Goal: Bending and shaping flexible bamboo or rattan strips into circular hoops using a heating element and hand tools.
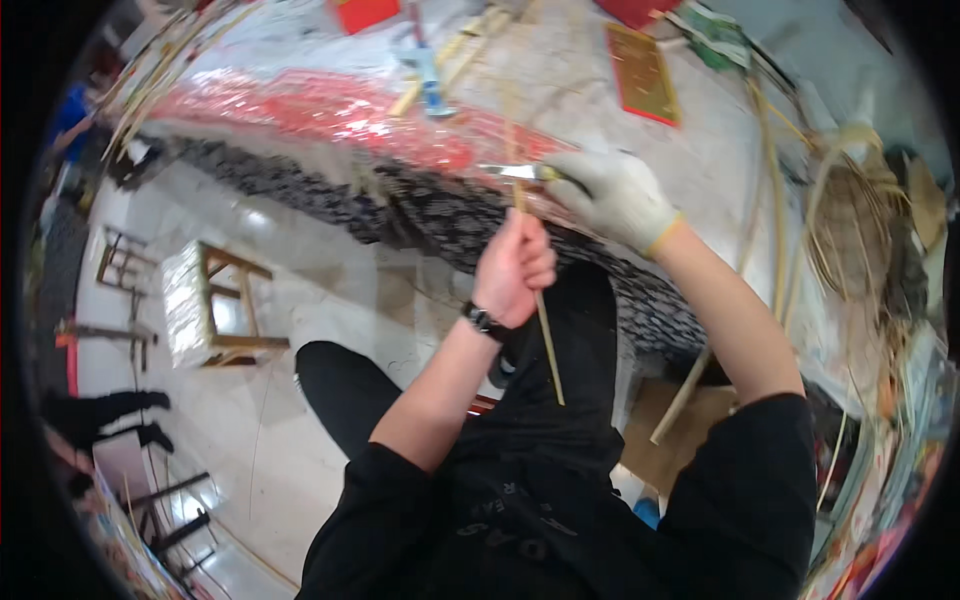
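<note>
My left hand (515, 266), bare with a dark watch at the wrist, is closed round a thin, pale strip that looks like bamboo (549, 350). The strip's lower end hangs over my lap, and its upper part runs up past the table edge, where it blurs. A white knitted glove covers my right hand (612, 198), which grips a knife (550, 173) by its handle. The knife's shiny blade points left and lies across the strip, just above my left fist. Whether the blade cuts into the strip I cannot tell.
The table (570, 85) carries red plastic-covered material (330, 110), a blue-headed hammer (430, 85), a red-edged yellow panel (643, 75) and more strips. Coiled strips (835, 220) lie at the right. A wooden stool (225, 305) stands on the floor at left; cardboard (680, 425) lies below the table.
</note>
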### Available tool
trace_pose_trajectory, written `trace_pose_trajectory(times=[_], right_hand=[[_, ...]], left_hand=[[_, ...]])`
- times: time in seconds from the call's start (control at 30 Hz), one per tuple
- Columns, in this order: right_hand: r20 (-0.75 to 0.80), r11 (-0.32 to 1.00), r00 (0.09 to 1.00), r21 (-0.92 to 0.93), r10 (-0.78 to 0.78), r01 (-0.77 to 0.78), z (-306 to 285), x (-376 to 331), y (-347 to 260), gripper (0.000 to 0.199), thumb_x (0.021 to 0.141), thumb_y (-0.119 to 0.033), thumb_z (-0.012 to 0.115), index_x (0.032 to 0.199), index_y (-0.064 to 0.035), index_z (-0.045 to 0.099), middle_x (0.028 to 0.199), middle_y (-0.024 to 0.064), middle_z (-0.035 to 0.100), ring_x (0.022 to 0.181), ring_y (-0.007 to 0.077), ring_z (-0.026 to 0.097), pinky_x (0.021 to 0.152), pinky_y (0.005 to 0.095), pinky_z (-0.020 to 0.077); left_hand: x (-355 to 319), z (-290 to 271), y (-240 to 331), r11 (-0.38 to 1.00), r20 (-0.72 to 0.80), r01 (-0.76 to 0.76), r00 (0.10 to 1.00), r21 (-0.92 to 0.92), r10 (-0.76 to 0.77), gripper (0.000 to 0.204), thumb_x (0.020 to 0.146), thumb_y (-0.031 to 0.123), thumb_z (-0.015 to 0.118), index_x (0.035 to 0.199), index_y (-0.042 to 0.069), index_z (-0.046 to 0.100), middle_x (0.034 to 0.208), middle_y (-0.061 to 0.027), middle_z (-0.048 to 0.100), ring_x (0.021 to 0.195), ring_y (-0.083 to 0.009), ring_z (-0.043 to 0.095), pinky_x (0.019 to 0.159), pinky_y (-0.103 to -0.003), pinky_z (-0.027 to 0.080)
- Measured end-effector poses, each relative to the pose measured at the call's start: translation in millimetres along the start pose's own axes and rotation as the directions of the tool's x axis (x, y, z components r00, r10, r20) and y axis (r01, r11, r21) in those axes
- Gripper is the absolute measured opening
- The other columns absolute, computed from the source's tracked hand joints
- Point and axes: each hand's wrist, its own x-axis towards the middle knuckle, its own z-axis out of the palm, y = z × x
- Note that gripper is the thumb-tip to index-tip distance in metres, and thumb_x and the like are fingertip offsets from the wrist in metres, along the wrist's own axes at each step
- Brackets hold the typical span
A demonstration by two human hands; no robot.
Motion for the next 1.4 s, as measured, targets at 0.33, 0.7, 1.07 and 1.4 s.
trace_pose_trajectory(times=[0.33,0.7,1.07,1.4], right_hand=[[0.041,0.896,0.995,0.431,0.093,-0.101,54.0,-46.7,90.0,0.03,0.104,-0.012,0.047,0.127,0.003,0.058,0.113,0.0094,0.066,0.092,0.0164,0.062,0.077,0.0318,0.0519],[-0.027,0.974,0.999,0.227,-0.02,0.026,15.5,-30.0,20.3,0.022,0.101,-0.014,0.052,0.111,0.0003,0.067,0.093,0.014,0.069,0.081,0.0235,0.065,0.076,0.035,0.0526],[0.017,0.997,0.999,-0.07,-0.027,0.028,-4.5,2.3,-5.8,0.024,0.091,-0.027,0.065,0.112,-0.0136,0.07,0.092,0.0141,0.07,0.083,0.0349,0.068,0.069,0.0424,0.0543],[-0.047,1.0,0.999,-0.016,0.006,-0.007,0.0,-18.1,5.7,0.024,0.09,-0.022,0.064,0.113,-0.014,0.068,0.091,0.0144,0.069,0.083,0.0356,0.067,0.069,0.0427,0.0539]], left_hand=[[41.5,-16.8,-60.5,0.992,0.025,0.115,0.993,-0.045,-0.114,0.042,0.1,0.06,0.044,0.079,0.024,0.043,0.06,0.0114,0.029,0.044,-0.0038,0.024,0.041,-0.021,0.016],[34.8,-9.1,-59.4,0.995,-0.053,0.081,0.995,-0.064,-0.084,0.046,0.098,0.064,0.045,0.075,0.023,0.044,0.06,0.0117,0.032,0.045,-0.0041,0.025,0.041,-0.021,0.017],[6.0,3.7,-18.0,0.989,0.021,-0.037,0.999,-0.141,0.04,0.039,0.107,0.045,0.039,0.08,0.018,0.042,0.063,0.0067,0.027,0.051,-0.0068,0.023,0.045,-0.023,0.02],[-11.3,6.3,-44.4,0.99,-0.013,0.004,1.0,-0.142,-0.006,0.039,0.108,0.044,0.037,0.08,0.017,0.041,0.064,0.0062,0.025,0.052,-0.0066,0.022,0.045,-0.023,0.02]])
